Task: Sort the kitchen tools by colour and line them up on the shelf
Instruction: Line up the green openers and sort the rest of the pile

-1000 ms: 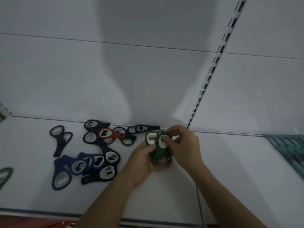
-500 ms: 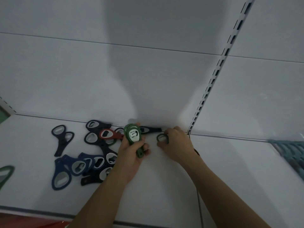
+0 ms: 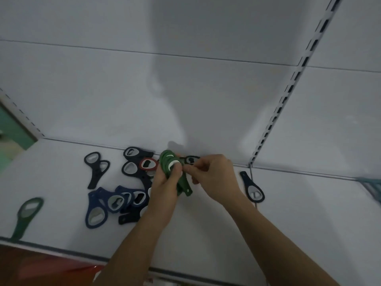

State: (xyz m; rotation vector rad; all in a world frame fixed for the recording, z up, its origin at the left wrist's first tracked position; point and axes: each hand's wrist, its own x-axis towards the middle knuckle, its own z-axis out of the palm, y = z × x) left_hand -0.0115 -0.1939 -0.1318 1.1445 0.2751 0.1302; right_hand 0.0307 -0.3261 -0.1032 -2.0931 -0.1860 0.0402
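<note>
Right now, the green bottle openers are sitting bunched in the left hand, its grip clamped around them just above the shelf, while the right hand is pinching the bunch's edge. Blue openers are lying heaped to the left, a red opener behind them, a dark opener alone on the right.

Open shelf surface runs along the front edge at centre and right. Obstacles: clustered opener pile at left-centre, single green opener far left, single dark opener at right, apart from the pile.
</note>
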